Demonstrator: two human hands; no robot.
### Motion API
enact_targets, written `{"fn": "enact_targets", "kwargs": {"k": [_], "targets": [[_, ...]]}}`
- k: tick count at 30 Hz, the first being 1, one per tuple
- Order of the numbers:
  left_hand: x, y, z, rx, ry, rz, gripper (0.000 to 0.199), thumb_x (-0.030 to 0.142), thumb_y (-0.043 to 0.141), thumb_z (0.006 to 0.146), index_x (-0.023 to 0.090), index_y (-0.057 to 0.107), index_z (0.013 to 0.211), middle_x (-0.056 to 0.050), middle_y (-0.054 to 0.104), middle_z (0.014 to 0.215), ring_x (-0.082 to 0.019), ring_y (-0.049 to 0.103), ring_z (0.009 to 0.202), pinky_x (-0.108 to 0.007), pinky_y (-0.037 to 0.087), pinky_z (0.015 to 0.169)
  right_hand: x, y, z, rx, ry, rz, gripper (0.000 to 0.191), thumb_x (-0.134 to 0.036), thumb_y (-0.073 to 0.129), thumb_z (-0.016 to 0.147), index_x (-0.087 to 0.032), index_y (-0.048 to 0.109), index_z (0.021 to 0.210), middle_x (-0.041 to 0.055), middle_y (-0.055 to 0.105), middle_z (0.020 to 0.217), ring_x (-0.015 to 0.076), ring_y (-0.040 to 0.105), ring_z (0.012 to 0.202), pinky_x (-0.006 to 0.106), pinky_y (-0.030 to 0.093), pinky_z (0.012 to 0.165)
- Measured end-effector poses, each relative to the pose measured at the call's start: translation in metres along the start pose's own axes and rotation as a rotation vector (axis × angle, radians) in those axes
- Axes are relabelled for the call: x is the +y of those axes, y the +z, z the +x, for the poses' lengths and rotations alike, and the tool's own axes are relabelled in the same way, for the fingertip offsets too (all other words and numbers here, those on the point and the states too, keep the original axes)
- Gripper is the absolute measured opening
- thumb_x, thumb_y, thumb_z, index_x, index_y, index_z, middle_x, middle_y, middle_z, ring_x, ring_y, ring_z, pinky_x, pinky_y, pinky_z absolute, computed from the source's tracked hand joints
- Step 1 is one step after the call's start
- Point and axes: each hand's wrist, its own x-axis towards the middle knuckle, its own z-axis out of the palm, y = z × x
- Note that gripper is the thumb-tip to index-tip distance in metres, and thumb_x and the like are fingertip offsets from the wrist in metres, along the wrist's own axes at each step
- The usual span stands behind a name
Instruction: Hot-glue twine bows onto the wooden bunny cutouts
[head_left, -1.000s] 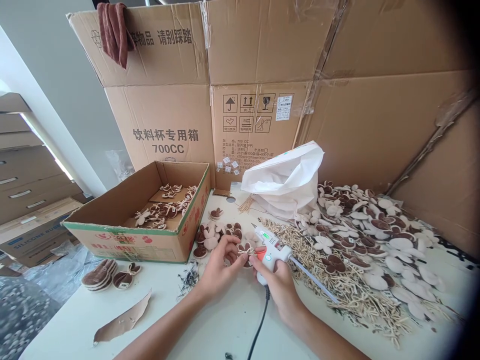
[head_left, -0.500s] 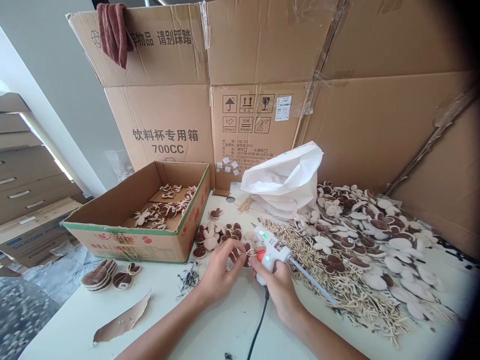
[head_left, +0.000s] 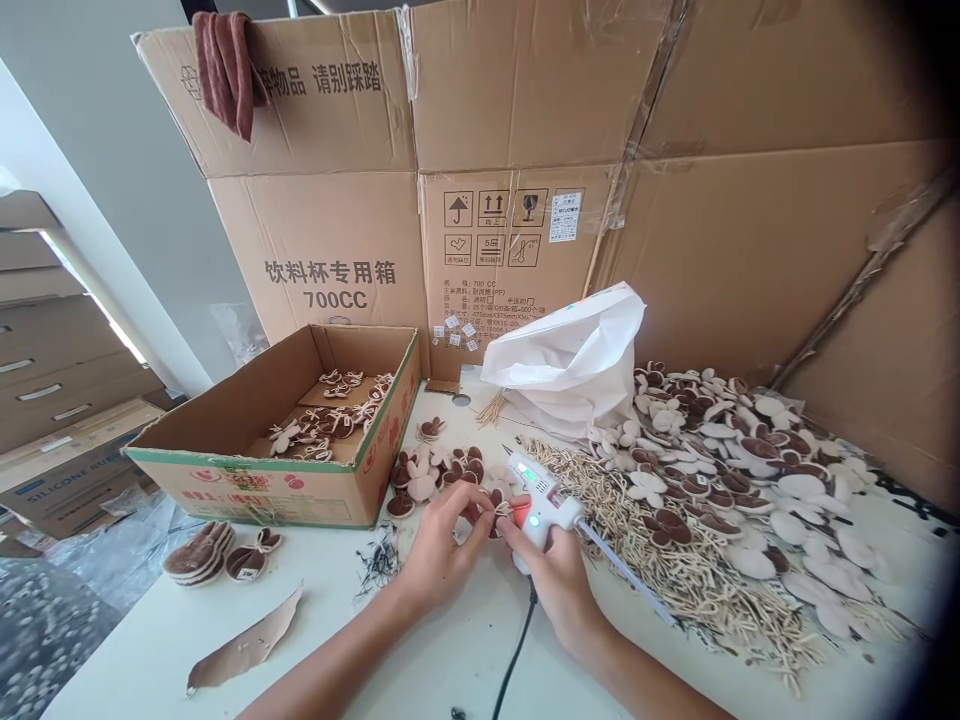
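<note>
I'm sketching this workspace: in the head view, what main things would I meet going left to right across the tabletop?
Open cardboard box → left hand → white glue gun in the right hand → heap of brown and white pieces.

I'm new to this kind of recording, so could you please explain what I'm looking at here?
Certainly. There is no machine: these are a person's two bare hands, seen by one camera worn on the head, looking forward and down. Every picture comes from that view.

The right hand holds what looks like a white glue gun. The left hand has its fingertips at a small brown-and-cream piece; its exact grip is too small to tell.

On the white table, an open cardboard box with similar pieces inside stands on the left. On the right lie a heap of short cords and a pile of fabric pieces, beside a white bag.
</note>
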Motion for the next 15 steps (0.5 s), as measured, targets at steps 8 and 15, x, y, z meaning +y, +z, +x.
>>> {"fn": "enact_targets", "kwargs": {"k": [8,15], "targets": [[-0.0061,0.0005,-0.0029,0.009,-0.179,-0.329,0.030,0.036,0.062,0.096,0.023,0.048,0.118,-0.007,0.063,0.108,-0.020,0.061,0.094,-0.032,0.052,0.084,0.0102,-0.0055,0.0061,-0.043,-0.007,-0.017,0.053,-0.053,0.085,0.072,-0.019,0.067,0.109,0.0028,0.067,0.077,0.0172,0.053,0.064,0.030,0.043,0.058],[-0.0100,0.0022,0.0016,-0.133,-0.323,-0.411,0.033,0.049,0.055,0.098,0.018,0.058,0.088,-0.003,0.060,0.083,-0.017,0.058,0.080,-0.029,0.051,0.073,0.0074,-0.0055,0.0043,-0.041,-0.017,-0.060,0.054,-0.054,0.086,0.071,-0.019,0.067,0.108,0.0011,0.065,0.074,0.0163,0.052,0.063,0.029,0.043,0.056]]}}
